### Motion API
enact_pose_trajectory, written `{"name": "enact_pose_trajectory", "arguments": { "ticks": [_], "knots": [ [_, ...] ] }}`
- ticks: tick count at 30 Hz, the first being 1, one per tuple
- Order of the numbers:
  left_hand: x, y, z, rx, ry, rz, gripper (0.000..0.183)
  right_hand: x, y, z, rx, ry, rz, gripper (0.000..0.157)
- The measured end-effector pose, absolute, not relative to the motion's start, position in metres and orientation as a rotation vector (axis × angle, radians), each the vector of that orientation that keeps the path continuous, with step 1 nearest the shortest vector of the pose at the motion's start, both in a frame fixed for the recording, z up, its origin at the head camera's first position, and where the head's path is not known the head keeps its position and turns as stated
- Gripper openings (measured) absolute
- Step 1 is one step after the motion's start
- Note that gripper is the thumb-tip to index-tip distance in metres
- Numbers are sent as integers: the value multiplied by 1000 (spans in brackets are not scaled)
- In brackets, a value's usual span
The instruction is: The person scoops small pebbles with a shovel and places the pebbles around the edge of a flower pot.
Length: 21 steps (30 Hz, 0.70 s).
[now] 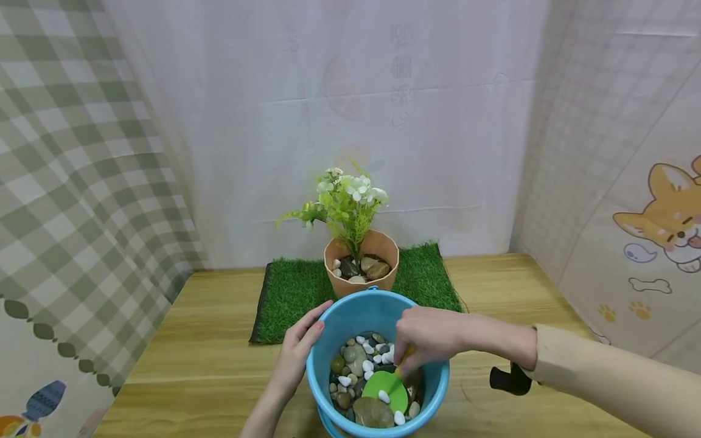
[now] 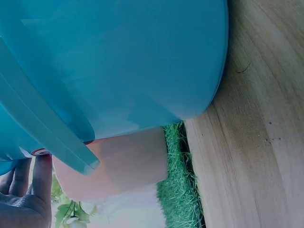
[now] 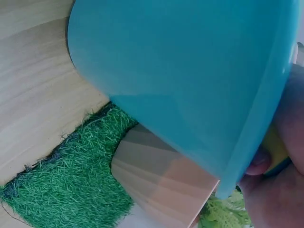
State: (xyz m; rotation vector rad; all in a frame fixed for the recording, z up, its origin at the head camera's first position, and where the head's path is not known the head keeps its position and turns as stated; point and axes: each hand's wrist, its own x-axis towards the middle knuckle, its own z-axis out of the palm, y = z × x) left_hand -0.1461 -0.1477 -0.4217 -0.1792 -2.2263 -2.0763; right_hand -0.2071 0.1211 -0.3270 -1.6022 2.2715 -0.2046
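So I'm working at a wooden table (image 1: pixel 191 359), pale yellowish grain, boxed in by hanging sheets: a plain whitish one (image 1: pixel 449 158) behind with faint prints, green-and-white checks (image 1: pixel 66 115) on my left, and a cartoon dog (image 1: pixel 676 219) with bone and paw prints on the right. There's a mat of fake grass (image 1: pixel 292 298) towards the back, and on it a peachy faceted pot (image 1: pixel 345 287) with white flowers (image 1: pixel 358 190), greenery and a few stones inside.

The shovel (image 1: pixel 376 384) is in the blue bucket (image 1: pixel 364 313), down among the pebbles (image 1: pixel 353 359). Bright green rounded blade, yellow handle, one white pebble sitting on top and a big brownish one overlapping the near edge. Pebbles are a mix of white, grey, brown and near black, some looking shiny.

Grip-wise, my right hand (image 1: pixel 432 333) reaches over the rim and pinches the shovel's handle. My left hand (image 1: pixel 296 345) just touches the bucket's rim, fingers fairly straight. Bucket's upright, right in front of the pot.
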Motion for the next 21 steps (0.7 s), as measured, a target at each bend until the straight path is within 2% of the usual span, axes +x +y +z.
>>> {"name": "enact_pose_trajectory", "arguments": {
  "ticks": [21],
  "knots": [
    [-145, -149, -423, -189, -2213, -2092, 46, -226, 129, -315, -1448, 2170, -494, 14]
  ]
}}
